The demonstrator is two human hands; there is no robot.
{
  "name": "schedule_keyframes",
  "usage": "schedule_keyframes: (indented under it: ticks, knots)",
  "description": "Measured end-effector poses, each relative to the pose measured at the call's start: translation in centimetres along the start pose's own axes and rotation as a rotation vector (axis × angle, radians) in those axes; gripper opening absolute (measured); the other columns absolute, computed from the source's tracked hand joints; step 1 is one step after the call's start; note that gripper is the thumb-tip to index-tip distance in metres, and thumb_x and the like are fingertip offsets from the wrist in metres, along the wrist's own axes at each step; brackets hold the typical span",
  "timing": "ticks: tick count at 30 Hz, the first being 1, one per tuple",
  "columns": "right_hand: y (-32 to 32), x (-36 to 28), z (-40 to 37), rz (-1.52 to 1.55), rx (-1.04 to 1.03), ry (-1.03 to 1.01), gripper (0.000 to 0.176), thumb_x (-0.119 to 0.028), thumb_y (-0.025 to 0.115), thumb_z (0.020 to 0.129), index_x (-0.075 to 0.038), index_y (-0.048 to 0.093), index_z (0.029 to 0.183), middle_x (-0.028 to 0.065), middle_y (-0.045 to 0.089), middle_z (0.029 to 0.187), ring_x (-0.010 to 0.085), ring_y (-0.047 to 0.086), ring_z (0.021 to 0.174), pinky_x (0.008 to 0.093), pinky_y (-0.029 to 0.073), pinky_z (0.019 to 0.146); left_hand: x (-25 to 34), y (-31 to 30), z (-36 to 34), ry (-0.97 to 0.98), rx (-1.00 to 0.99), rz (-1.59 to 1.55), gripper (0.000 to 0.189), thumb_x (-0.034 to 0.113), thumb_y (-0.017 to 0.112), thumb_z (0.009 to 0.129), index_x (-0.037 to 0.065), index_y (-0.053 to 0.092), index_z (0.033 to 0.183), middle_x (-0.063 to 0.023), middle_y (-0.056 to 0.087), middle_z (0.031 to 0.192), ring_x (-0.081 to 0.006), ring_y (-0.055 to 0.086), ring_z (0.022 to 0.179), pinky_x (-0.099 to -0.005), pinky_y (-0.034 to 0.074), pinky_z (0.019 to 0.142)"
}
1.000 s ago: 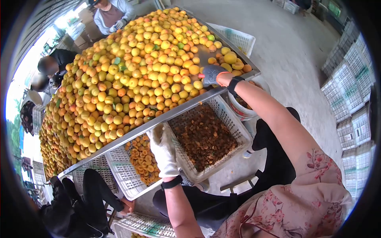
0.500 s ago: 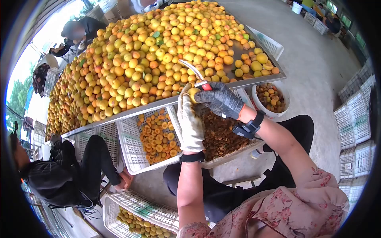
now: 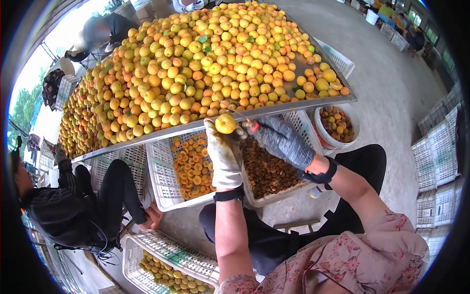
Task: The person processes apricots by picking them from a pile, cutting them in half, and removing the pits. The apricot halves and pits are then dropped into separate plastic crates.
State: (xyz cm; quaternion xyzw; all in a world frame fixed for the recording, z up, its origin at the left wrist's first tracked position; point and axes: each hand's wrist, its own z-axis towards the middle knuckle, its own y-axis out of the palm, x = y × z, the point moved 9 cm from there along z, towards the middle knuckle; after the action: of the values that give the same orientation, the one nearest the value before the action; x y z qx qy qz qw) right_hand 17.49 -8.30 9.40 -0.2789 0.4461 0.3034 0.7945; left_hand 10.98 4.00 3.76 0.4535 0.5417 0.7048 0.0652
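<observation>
In a pale glove, my left hand [image 3: 225, 154] is closed on a whole yellow apricot [image 3: 225, 124] at the table's front edge. My right hand [image 3: 281, 139], in a grey glove, grips a knife with a red part [image 3: 254, 127] showing at the fingers; its curved blade is blurred, just right of the apricot. Many apricots [image 3: 161, 78] are heaped on the metal table [image 3: 313, 103]. Below my hands are a white crate [image 3: 161, 177] of halved apricots [image 3: 192, 164] and a crate holding brown pits [image 3: 268, 169].
A white bucket [image 3: 356, 128] with fruit stands right of the crates. Another crate [image 3: 169, 256] of apricots lies at the lower left. A person in black [image 3: 58, 215] sits at the left; another [image 3: 115, 29] is at the far side. Crates are stacked [image 3: 435, 157] at the right.
My right hand has moved down and right, away from the apricot, with the knife. My left hand has shifted slightly left and down, and the apricot now shows fully. The view has shifted a little.
</observation>
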Motion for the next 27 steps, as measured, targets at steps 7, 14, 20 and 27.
schedule_keyframes:
  ticks: [7, 14, 20, 27]
  knots:
    - [0.8, 1.2, -2.9, 0.045, -0.067, 0.285, 0.023, -0.016, 0.057, 0.092, 0.002, 0.06, 0.106, 0.0098, 0.063, 0.075, 0.0138, 0.058, 0.063, 0.0295, 0.047, 0.06, -0.4, -0.5, 0.1, 0.059, 0.106, 0.146, 0.054, 0.052, 0.027, 0.098, 0.005, 0.053, 0.092, -0.0075, 0.056, 0.07, -0.0145, 0.051, 0.056, -0.0246, 0.042, 0.052]
    - [0.9, 2.5, -3.6, -0.063, -0.058, 0.342, 0.022, -0.018, 0.056, 0.092, 0.0, 0.061, 0.103, 0.0127, 0.062, 0.07, 0.018, 0.059, 0.061, 0.0308, 0.047, 0.059, -0.9, -2.2, -0.1, 0.136, 0.179, 0.165, 0.048, 0.05, 0.032, 0.098, 0.006, 0.052, 0.102, -0.006, 0.058, 0.086, -0.0126, 0.054, 0.07, -0.024, 0.045, 0.062]
    - [1.5, 4.4, -3.9, 0.152, -0.049, 0.528, 0.02, -0.019, 0.058, 0.091, 0.0, 0.064, 0.096, 0.0036, 0.062, 0.069, 0.0085, 0.052, 0.062, 0.0264, 0.044, 0.057, -1.4, -2.5, -0.8, 0.064, 0.206, 0.38, 0.037, 0.035, 0.033, 0.1, 0.004, 0.051, 0.107, -0.0098, 0.056, 0.098, -0.0192, 0.055, 0.087, -0.0295, 0.046, 0.077]
    - [2.1, 6.5, -2.8, 0.486, 0.029, 0.59, 0.018, -0.017, 0.057, 0.092, -0.002, 0.066, 0.094, -0.0018, 0.063, 0.079, 0.003, 0.049, 0.069, 0.0198, 0.042, 0.059, -1.2, -1.4, 0.0, 0.245, -0.081, 0.645, 0.035, 0.035, 0.037, 0.1, 0.004, 0.05, 0.108, -0.006, 0.055, 0.099, -0.0153, 0.054, 0.088, -0.0277, 0.043, 0.079]
